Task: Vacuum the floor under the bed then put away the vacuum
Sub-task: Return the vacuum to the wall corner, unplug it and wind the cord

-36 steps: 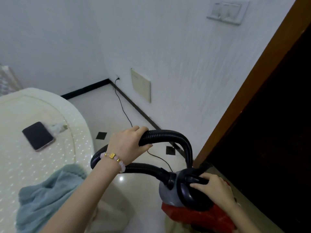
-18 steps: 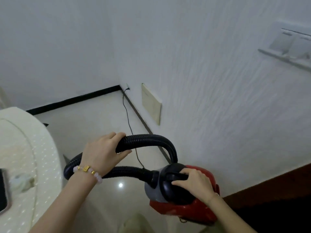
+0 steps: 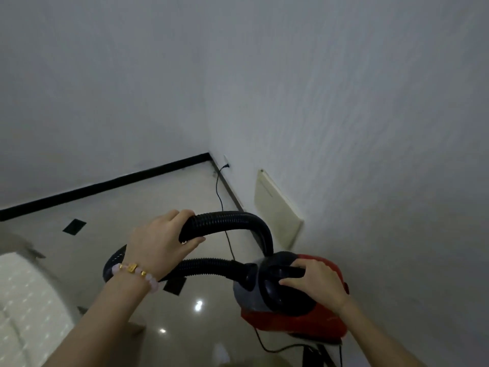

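From the head: gripping the looped black hose (image 3: pixel 232 221) with the left hand (image 3: pixel 158 242), fingers wrapped round its upper bend. Holding the red vacuum (image 3: pixel 296 321) by its black top handle (image 3: pixel 285 271) with the right hand (image 3: pixel 315 284), fingers curled over it, at near right beside the white wall (image 3: pixel 344 128). Bed (image 3: pixel 29 300) at near left; black cord (image 3: pixel 217 185) running along the floor (image 3: pixel 137 205) to the far corner.

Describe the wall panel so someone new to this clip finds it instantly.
Follow the white textured wall on the right down to its foot, just beyond the red canister vacuum. There sits a flat cream rectangular panel, the only yellowish patch on that wall.
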